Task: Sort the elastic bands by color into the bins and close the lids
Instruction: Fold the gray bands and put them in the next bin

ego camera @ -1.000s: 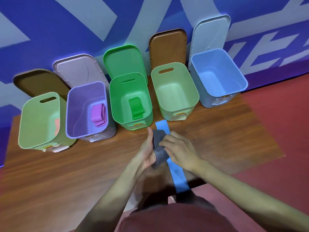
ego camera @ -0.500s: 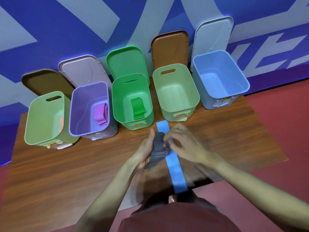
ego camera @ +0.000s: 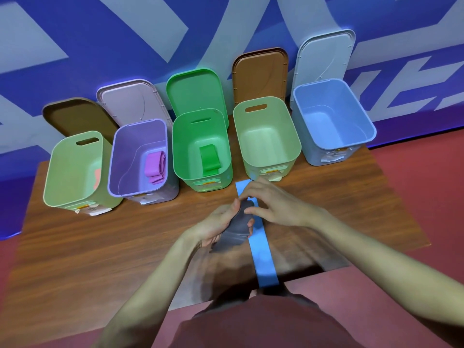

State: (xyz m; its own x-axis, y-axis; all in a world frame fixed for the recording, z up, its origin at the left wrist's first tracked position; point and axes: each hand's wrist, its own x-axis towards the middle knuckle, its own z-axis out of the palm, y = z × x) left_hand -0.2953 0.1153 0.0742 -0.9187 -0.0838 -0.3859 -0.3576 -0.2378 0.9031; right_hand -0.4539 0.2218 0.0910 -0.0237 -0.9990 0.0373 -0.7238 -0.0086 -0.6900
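Observation:
My left hand (ego camera: pixel 217 228) grips a folded grey elastic band (ego camera: pixel 235 229) just above the table's middle. My right hand (ego camera: pixel 273 205) pinches the band's upper end with thumb and fingers. A long blue band (ego camera: pixel 261 257) lies flat under both hands, running to the near table edge. Five open bins stand in a row: pale green (ego camera: pixel 72 172) with something pink inside, purple (ego camera: pixel 138 156) holding a pink band (ego camera: pixel 155 167), green (ego camera: pixel 200 151) holding a green band (ego camera: pixel 209 159), a second pale green bin (ego camera: pixel 266 139), and a blue bin (ego camera: pixel 331 121).
Each bin's lid leans against the blue patterned wall behind it: brown (ego camera: pixel 77 116), pale pink (ego camera: pixel 130 101), green (ego camera: pixel 195 91), brown (ego camera: pixel 259 74), white (ego camera: pixel 326 56). The wooden table (ego camera: pixel 100 242) ends at red floor (ego camera: pixel 426 187) on the right.
Both hands have kept working the grey band, folding it shorter; my right hand's fingers shifted to the band's upper end. The blue band has stayed on the table.

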